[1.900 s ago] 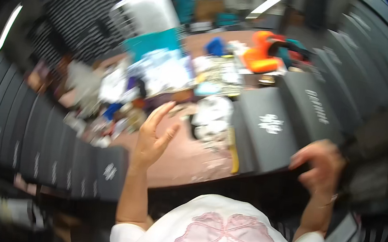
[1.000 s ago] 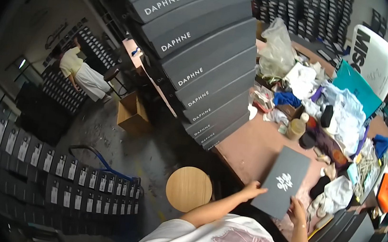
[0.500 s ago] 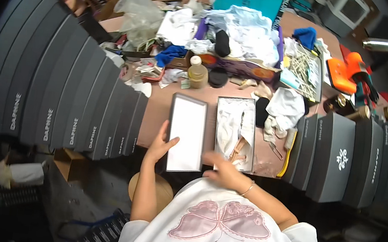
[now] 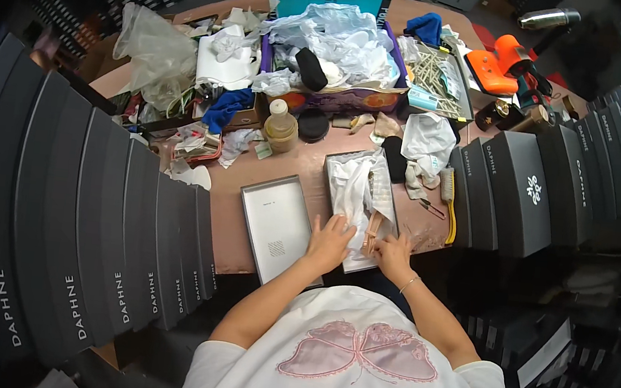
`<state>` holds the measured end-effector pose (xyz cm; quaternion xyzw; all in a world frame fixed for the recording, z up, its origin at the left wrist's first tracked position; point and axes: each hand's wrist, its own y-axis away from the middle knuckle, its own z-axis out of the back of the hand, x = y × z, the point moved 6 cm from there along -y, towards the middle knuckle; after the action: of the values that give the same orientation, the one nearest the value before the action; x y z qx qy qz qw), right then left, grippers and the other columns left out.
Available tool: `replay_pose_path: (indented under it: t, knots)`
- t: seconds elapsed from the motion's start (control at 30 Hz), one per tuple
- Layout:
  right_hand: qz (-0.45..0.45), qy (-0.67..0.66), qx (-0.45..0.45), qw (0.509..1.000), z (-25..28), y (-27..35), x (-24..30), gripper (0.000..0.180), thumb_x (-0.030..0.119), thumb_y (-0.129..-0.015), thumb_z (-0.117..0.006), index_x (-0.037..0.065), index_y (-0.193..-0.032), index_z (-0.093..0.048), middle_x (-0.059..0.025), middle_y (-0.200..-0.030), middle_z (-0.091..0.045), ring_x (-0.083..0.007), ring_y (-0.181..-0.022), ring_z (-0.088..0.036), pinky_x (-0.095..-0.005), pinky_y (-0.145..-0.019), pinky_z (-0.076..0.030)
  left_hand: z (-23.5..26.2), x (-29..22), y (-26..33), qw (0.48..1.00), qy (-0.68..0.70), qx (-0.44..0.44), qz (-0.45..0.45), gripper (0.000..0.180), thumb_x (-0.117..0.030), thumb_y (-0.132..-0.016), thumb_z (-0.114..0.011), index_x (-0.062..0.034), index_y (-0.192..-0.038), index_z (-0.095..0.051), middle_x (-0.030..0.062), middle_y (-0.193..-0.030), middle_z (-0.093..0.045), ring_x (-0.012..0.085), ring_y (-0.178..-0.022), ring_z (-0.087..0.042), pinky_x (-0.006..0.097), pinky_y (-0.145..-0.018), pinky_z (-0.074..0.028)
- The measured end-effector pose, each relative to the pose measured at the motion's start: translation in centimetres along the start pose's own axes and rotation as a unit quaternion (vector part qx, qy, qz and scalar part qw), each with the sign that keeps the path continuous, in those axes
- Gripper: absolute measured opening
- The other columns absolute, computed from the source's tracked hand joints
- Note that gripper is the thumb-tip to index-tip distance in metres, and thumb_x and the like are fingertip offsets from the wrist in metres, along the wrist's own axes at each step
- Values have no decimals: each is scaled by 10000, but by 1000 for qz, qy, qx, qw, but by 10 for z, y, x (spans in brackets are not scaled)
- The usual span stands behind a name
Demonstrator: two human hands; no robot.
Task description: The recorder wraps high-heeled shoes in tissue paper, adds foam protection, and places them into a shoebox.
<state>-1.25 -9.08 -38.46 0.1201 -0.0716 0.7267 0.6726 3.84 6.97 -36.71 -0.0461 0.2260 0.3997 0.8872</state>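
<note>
Two hands (image 4: 330, 241), one open box (image 4: 330, 177). Around it: one lid (image 4: 276, 225) at eight o'clock, one bottle (image 4: 281, 132) at ten, one black disc (image 4: 313, 125) at eleven, one brush (image 4: 451, 216) at three; two box rows (image 4: 96, 223), at nine and three.

I see a grey box (image 4: 330, 184) open on the counter (image 4: 309, 166), with white paper (image 4: 352, 187) and a tan shoe (image 4: 372, 234) lying inside.
</note>
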Motion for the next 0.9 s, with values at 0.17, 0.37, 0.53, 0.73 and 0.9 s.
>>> replay_pose_path:
  t: [0.17, 0.37, 0.53, 0.73, 0.9]
  knots:
    - [33, -66, -61, 995, 4, 5, 45, 197, 197, -742, -687, 103, -912, -655, -90, -925, -621, -368, -1031, -493, -457, -902, -376, 13, 22, 48, 999, -5, 18, 29, 481, -241, -755, -693, -106, -1188, -531, 163, -1221, -460, 295, -1175, -420, 558, -995, -280]
    - [36, -156, -13, 987, 47, -33, 82, 407, 162, -790, -622, 28, -1165, -536, -166, -929, -618, -378, -904, -588, -481, -789, -460, 33, 30, 36, 990, 38, -131, 37, 433, -273, -786, -674, -79, -1157, -560, 181, -1289, -431, 336, -1281, -336, 592, -1046, -195]
    - [-30, -214, 12, 976, -42, -43, 57, 775, 128, -789, -600, 52, -1430, -171, -258, -886, -603, -416, -775, -610, -497, -668, -475, 13, 56, 28, 986, 69, -121, 87, 405, -285, -812, -644, -68, -1144, -564, 162, -1279, -471, 337, -1282, -348, 604, -1049, -185]
    - [-146, -461, 110, 868, 31, -36, 49, 797, 87, -814, -605, 41, -1462, -143, -163, -877, -615, -184, -701, -614, -311, -639, -493, 14, 74, 32, 935, 227, -187, 198, 443, -339, -803, -653, -58, -1129, -552, 125, -1183, -545, 305, -1148, -482, 596, -1027, -218]
    - [-187, -671, 100, 711, 83, -11, -8, 549, 30, -873, -559, 11, -1389, -371, -47, -945, -616, -72, -756, -564, -208, -656, -465, 12, 71, 14, 959, 136, -103, 228, 409, -341, -796, -656, -67, -1090, -575, 113, -1122, -561, 295, -1093, -516, 617, -1021, -203]
